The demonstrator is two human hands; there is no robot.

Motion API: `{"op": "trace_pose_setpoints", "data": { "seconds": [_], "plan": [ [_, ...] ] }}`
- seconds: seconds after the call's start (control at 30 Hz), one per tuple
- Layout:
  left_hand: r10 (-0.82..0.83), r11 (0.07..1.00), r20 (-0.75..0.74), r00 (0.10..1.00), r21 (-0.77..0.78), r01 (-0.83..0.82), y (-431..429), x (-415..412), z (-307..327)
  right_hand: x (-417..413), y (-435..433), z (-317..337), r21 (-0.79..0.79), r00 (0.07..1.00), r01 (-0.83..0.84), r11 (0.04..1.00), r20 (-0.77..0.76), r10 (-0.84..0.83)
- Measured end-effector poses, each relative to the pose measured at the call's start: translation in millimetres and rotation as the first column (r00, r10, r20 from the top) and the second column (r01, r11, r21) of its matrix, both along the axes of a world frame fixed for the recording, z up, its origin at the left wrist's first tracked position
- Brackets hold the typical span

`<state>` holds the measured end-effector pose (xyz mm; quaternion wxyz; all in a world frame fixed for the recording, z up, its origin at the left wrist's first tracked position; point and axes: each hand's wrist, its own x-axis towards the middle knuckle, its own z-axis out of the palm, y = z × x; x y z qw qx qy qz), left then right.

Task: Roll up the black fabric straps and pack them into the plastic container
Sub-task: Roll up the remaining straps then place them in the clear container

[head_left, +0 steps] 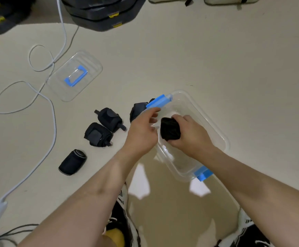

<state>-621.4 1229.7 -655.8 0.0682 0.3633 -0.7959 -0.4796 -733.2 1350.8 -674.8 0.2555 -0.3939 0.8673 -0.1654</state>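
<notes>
Rolled black strap (170, 129), likely soft, light and quick to uncoil, held over open clear plastic container (214, 125) on floor, right hand (189, 134) fingers curled round its middle, best spot for pinching coil shut; left hand (141, 132) fingers relaxed, empty, beside blue latch (158, 102).

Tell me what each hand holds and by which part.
The right hand grips a rolled strap round its right side, over the container. The left hand holds nothing, fingers relaxed.
</notes>
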Motion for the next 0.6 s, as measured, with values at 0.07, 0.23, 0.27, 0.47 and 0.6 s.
{"op": "trace_pose_setpoints", "data": {
  "seconds": [0.07, 0.23, 0.27, 0.47, 0.6],
  "plan": [
    [0.118, 0.982, 0.046, 0.992, -0.152, -0.11, -28.6, -2.7, -4.5, -3.3, -8.7, -8.0, 0.032, 1.0, 0.013, 0.999, -0.016, -0.012],
    [-0.04, 0.955, 0.561, 0.827, -0.223, 0.197, -87.4, -22.4, -28.3, -15.5, -29.3, -23.7, 0.18, 0.932, -0.147, 0.973, -0.303, 0.197],
    [-0.111, 0.962, 0.584, 0.804, -0.142, 0.235, -94.7, -27.3, -36.3, -18.3, -32.0, -25.3, 0.226, 0.882, -0.188, 0.956, -0.388, 0.266],
    [-0.351, 0.934, 0.534, 0.769, 0.137, 0.332, -123.2, -39.6, -59.1, -35.5, -43.1, -15.4, 0.262, 0.749, -0.303, 0.916, -0.529, 0.399],
    [-0.202, 0.978, 0.512, 0.835, 0.064, 0.198, -120.4, -46.0, -69.0, -44.6, -47.9, -15.5, 0.281, 0.718, -0.314, 0.907, -0.554, 0.42]
  ]
}}
